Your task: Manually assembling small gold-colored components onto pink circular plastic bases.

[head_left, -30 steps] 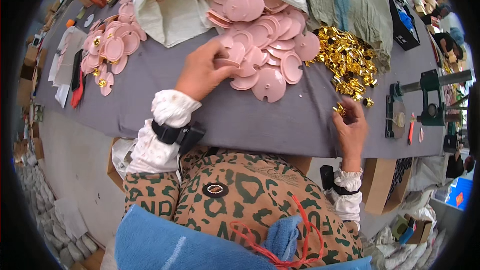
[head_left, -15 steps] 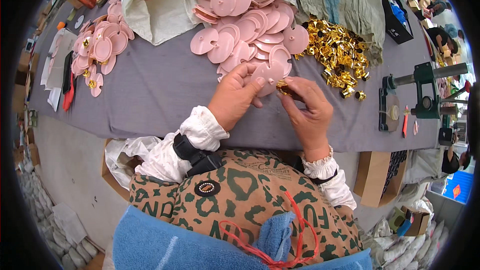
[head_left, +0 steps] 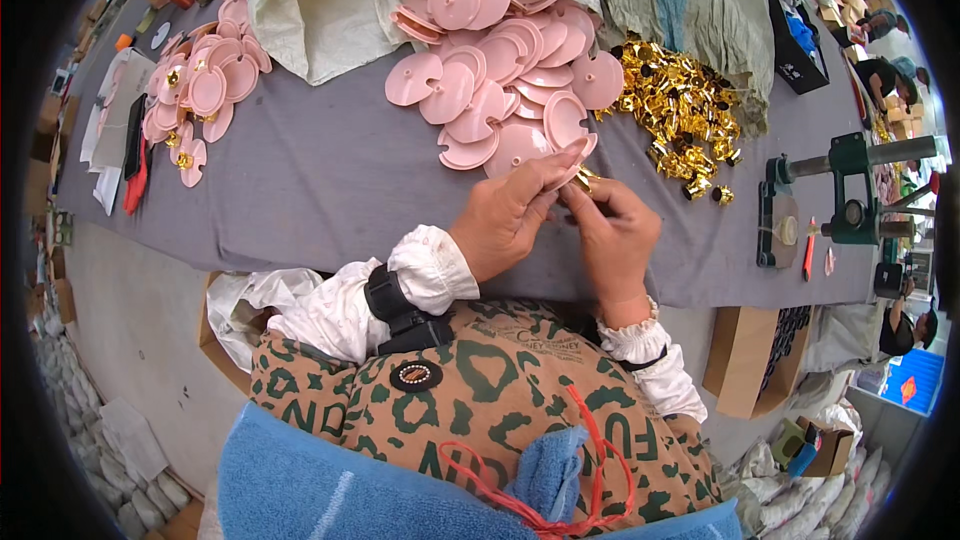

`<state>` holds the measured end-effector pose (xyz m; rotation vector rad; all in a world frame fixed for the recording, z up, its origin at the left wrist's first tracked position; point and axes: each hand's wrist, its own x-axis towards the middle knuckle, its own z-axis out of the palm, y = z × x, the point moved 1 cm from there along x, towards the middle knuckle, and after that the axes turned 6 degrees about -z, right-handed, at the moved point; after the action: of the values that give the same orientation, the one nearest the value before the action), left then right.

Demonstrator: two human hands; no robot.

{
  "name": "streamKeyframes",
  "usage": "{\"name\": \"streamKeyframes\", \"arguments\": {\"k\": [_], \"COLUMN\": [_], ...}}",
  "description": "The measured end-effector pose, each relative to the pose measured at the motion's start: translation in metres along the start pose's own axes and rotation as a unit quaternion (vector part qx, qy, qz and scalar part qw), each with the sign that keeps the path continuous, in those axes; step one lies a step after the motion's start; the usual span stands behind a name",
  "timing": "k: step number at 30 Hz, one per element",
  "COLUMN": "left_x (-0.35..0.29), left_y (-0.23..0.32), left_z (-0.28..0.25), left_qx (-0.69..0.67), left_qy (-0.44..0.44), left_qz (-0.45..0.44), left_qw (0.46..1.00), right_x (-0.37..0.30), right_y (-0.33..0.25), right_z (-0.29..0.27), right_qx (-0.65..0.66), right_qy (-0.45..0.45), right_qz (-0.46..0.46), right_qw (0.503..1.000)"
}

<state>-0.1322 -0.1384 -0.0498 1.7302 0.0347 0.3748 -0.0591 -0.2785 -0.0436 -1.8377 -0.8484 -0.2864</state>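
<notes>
My left hand pinches a thin pink plastic lid, now tilted almost edge-on. Against its underside, my right hand is closed on a shiny gold knob, mostly hidden by the fingers. Both hands meet over the front of the grey-covered table. Just beyond them, a heap of notched round pink lids spills from a white woven sack. To its right lies a pile of gold knobs, some showing black parts.
Pink lids, several with gold knobs on them, lie at the left beside a red-handled tool. A green hand press stands at the right near a red cutter. Below the table edge is a cardboard box.
My hands have come together. The lid has turned from facing me to nearly edge-on, and the gold knob has gone from beside it to against it.
</notes>
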Motion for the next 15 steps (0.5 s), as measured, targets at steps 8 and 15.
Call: {"name": "streamKeyframes", "arguments": {"k": [8, 15], "left_x": [0.001, 0.025], "left_y": [-0.002, 0.009], "left_z": [-0.089, -0.373], "left_qx": [0.217, 0.617], "left_qy": [0.138, 0.324], "left_qz": [-0.061, 0.126], "left_qw": [0.964, 0.706], "right_x": [0.004, 0.019], "right_y": [-0.003, 0.089], "right_z": [-0.017, -0.139], "right_qx": [0.052, -0.352], "right_qy": [-0.156, -0.018], "right_qz": [0.16, 0.067], "right_qw": [0.973, 0.933]}}
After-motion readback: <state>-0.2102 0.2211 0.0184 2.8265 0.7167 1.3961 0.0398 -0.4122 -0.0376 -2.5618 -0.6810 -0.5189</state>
